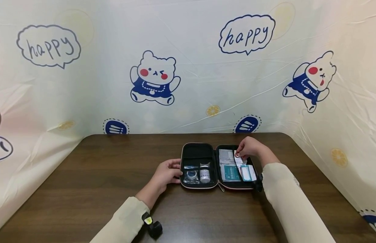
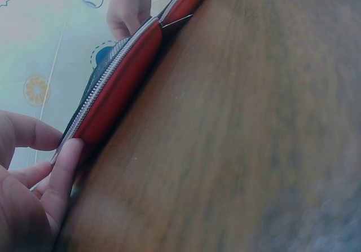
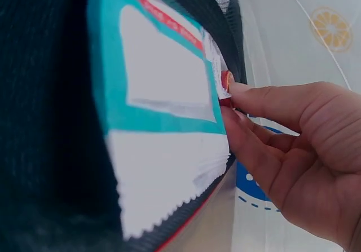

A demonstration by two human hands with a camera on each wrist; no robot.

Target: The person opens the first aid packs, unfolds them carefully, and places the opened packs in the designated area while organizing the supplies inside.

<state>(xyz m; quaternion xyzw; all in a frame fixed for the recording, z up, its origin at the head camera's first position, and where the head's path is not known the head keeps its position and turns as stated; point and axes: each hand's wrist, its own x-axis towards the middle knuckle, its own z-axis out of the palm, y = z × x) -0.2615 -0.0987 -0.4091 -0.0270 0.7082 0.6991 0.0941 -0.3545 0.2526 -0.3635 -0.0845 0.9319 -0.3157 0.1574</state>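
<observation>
A zip case (image 1: 198, 143) with a red outside and black lining lies unfolded on the table. My left hand (image 1: 167, 172) grips its left edge, with fingertips on the zipper rim and red side (image 2: 121, 94). My right hand (image 1: 251, 148) is over the far part of the right half, where thumb and finger pinch a small red-and-gold item (image 3: 227, 82) beside white paper; its kind cannot be told. Under the right half's strap sit a teal-and-white packet (image 3: 163, 66), a teal packet (image 1: 231, 173) and a pale grey packet (image 1: 226, 156).
In the case's left half, a strap crosses a clear bag with a round roll (image 1: 191, 174) and a white bottle (image 1: 204, 173). The brown wooden table (image 1: 115, 162) meets a printed cloth (image 1: 194, 67) at its back and sides. A zipper pull (image 1: 221, 187) hangs at the front.
</observation>
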